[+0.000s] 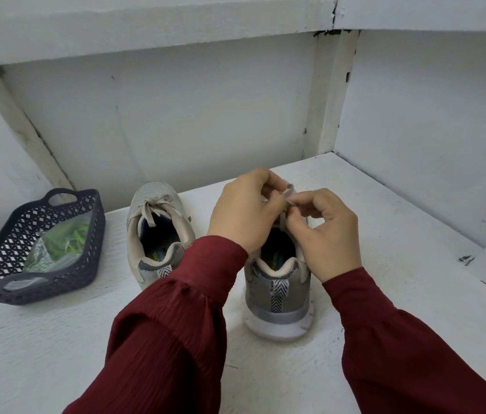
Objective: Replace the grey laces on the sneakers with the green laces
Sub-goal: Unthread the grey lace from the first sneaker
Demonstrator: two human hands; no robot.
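Left hand [244, 210], right hand [329, 239]: curled fingers [301, 218] pinch grey lace [291, 191] above right sneaker [277, 297]. Left sneaker [158, 231] tied. Green laces [70, 236] in basket [98, 225], counter [400, 279] left edge.

You faced a white back wall [176, 115], framed by a slanted brace [20, 130] on the left, an upright post [329, 100] on the right and a beam [146, 28] overhead, above a scuffed white-painted ledge [56, 354] in even light.
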